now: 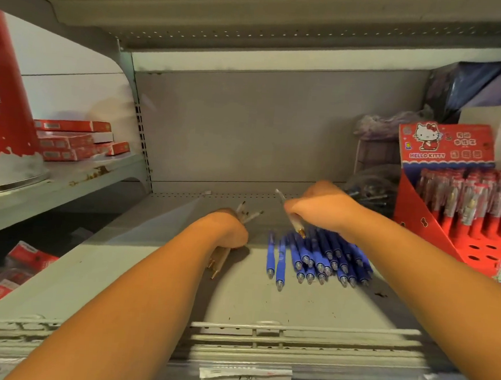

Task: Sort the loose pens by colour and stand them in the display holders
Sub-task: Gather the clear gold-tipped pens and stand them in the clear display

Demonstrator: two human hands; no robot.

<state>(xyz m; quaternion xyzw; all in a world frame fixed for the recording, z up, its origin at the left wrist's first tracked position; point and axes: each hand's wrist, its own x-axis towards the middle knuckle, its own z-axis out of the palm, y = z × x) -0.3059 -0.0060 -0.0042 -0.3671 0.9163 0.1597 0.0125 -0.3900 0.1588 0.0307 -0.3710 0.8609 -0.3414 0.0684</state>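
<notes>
Price label [245, 378] fronts grey shelf [235, 301]; blue pens [318, 260] heaped near red holder [436, 232].

The shelf [250, 302] is made of matt painted metal, the blue pens [318, 258] of smooth plastic, the holder [413, 219] of card.

Left hand [225, 229] grips a bundle of clear pens [220, 257], 7 o'clock of centre. Right hand [319, 208] pinches one clear pen [295, 224], tilted, above the blue pen pile [315, 259] at 5 o'clock. Red display holder [427, 229] at 3 o'clock, part-filled.
</notes>
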